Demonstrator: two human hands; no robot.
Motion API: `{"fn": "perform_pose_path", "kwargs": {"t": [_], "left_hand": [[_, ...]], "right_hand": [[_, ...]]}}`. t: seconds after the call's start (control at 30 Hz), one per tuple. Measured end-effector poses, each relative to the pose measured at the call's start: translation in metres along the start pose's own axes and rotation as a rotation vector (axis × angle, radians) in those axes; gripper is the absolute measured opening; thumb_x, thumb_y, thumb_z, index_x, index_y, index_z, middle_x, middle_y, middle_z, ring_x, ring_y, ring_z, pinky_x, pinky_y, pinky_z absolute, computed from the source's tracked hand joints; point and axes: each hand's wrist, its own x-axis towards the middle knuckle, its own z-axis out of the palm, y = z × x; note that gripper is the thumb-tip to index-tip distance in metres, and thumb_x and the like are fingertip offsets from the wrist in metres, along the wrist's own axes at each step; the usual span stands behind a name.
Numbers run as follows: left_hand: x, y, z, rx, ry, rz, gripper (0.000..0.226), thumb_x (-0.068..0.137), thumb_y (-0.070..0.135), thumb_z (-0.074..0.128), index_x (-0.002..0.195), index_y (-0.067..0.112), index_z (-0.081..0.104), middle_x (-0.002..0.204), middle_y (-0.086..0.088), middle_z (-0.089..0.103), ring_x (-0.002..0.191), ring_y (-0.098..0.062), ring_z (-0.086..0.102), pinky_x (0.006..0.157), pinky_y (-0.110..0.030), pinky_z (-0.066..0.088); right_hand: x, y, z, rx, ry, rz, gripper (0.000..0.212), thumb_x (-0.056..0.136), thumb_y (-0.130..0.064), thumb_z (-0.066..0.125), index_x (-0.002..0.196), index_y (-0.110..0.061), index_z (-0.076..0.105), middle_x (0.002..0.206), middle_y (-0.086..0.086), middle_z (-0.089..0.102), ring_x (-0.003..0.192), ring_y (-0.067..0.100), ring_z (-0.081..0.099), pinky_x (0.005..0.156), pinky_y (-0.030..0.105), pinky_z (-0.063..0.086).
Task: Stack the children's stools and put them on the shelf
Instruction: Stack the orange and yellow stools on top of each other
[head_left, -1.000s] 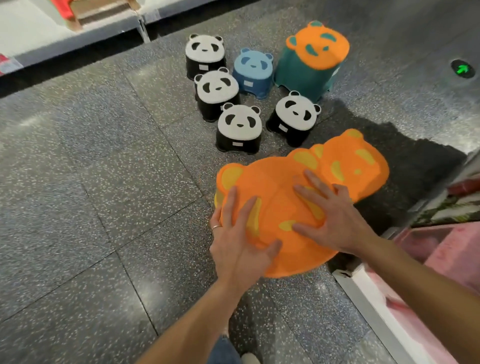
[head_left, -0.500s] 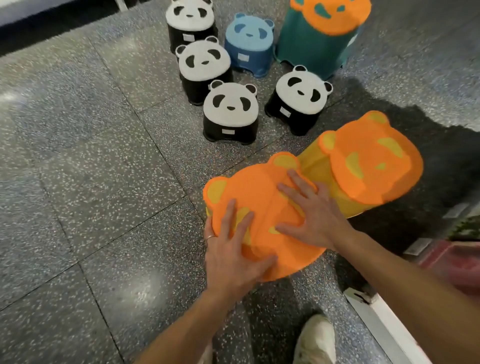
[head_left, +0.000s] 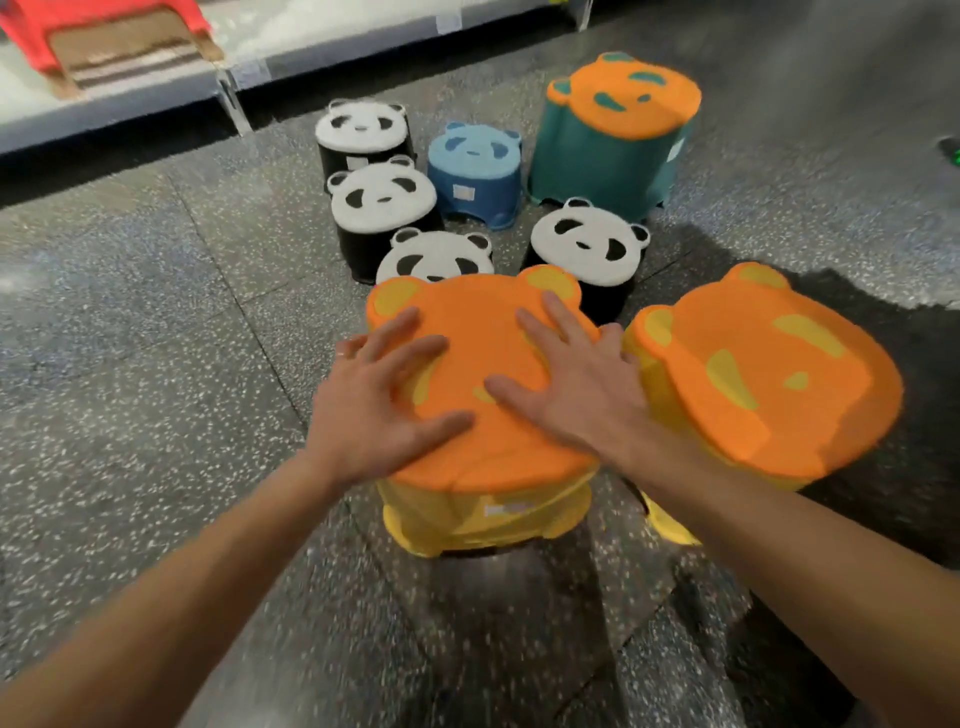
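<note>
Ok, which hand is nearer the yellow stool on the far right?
Right. The right hand lies flat on the near stool, beside the right-side stool; the left hand presses the near stool's left side, farther off.

Both hands, left hand (head_left: 375, 410) and right hand (head_left: 576, 384), lay flat with fingers spread on the near orange-topped yellow stool (head_left: 483, 415); a matching stool (head_left: 769, 374) stood at its 3 o'clock.

Dark speckled floor (head_left: 130, 338) w/ tile seams (glossy); low white shelf (head_left: 104, 111) at back.
</note>
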Motion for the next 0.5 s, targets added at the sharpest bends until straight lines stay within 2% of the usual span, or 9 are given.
{"fn": "perform_pose_path", "kwargs": {"t": [0.1, 0.2, 0.33, 0.43, 0.5], "left_hand": [[0.039, -0.007, -0.005, 0.140, -0.087, 0.070, 0.089, 0.072, 0.090, 0.056, 0.149, 0.046, 0.051, 0.171, 0.014, 0.028, 0.149, -0.030, 0.032, 0.122, -0.047, 0.027], [0.053, -0.006, -0.005, 0.301, -0.188, 0.097, 0.095, 0.076, 0.095, 0.033, 0.158, 0.048, 0.031, 0.177, 0.009, 0.008, 0.152, -0.040, 0.021, 0.125, -0.056, 0.021], [0.057, 0.010, -0.010, 0.498, -0.287, 0.043, 0.103, 0.073, 0.097, 0.015, 0.163, 0.046, 0.016, 0.177, 0.010, -0.011, 0.161, -0.039, -0.008, 0.124, -0.072, 0.002], [0.046, 0.048, 0.003, 0.436, -0.337, -0.118, 0.097, 0.082, 0.090, 0.019, 0.166, 0.042, 0.013, 0.177, 0.009, -0.009, 0.162, -0.037, -0.008, 0.124, -0.070, -0.003], [0.033, 0.060, 0.024, 0.464, -0.327, -0.062, 0.084, 0.094, 0.077, 0.011, 0.168, 0.036, 0.007, 0.178, 0.007, -0.005, 0.163, -0.037, -0.005, 0.124, -0.071, -0.002]], "right_hand": [[0.024, -0.001, 0.003, -0.004, 0.069, 0.001, 0.087, 0.080, -0.089, 0.033, 0.156, -0.049, 0.023, 0.170, -0.019, 0.001, 0.141, 0.041, 0.025, 0.108, 0.060, 0.030], [0.034, 0.004, 0.007, -0.075, 0.143, -0.079, 0.080, 0.087, -0.083, 0.031, 0.156, -0.043, 0.029, 0.171, -0.011, 0.006, 0.147, 0.041, 0.017, 0.111, 0.063, 0.024], [0.037, 0.006, 0.004, -0.110, 0.084, -0.188, 0.077, 0.095, -0.076, 0.026, 0.159, -0.035, 0.022, 0.172, -0.006, 0.009, 0.153, 0.039, 0.008, 0.115, 0.067, 0.020], [0.020, 0.003, 0.001, -0.074, 0.017, -0.162, 0.071, 0.099, -0.069, 0.023, 0.161, -0.034, 0.019, 0.172, -0.006, 0.007, 0.156, 0.038, 0.000, 0.116, 0.070, 0.014], [0.007, 0.010, 0.002, -0.102, 0.022, -0.214, 0.068, 0.101, -0.065, 0.021, 0.162, -0.033, 0.017, 0.172, -0.005, 0.006, 0.156, 0.038, -0.002, 0.116, 0.070, 0.014]]}}
